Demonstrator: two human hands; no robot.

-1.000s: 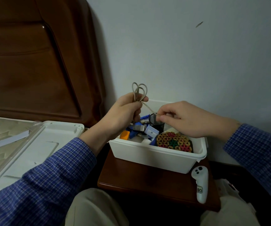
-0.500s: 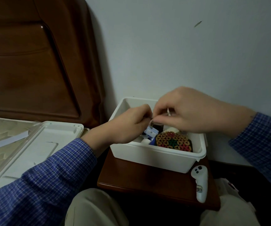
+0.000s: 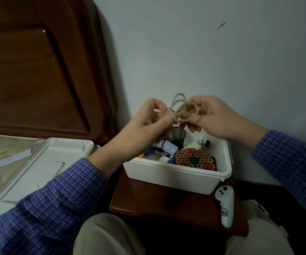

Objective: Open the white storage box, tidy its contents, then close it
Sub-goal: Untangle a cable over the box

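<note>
The white storage box (image 3: 176, 176) stands open on a small wooden table (image 3: 159, 203). Its lid (image 3: 43, 166) lies apart on the bed to the left. Above the box both hands hold a looped beige cable (image 3: 179, 103). My left hand (image 3: 146, 126) grips one side of the coil, and my right hand (image 3: 213, 116) pinches the other side with the cable wound round a finger. Inside the box I see a colourful woven coaster (image 3: 194, 160), a black mesh cup (image 3: 177, 136), small bottles (image 3: 206, 144) and several blue and white items (image 3: 168, 149).
A white handheld controller (image 3: 225, 207) lies on the table in front of the box's right corner. A dark wooden headboard (image 3: 38, 70) fills the left, with a pale wall behind the box. A paper strip (image 3: 6, 161) lies on the mattress. My knees are below the table.
Both hands rose out of the box with the cable and now hold the coil between them above it. Half a second ago they were low over the contents.
</note>
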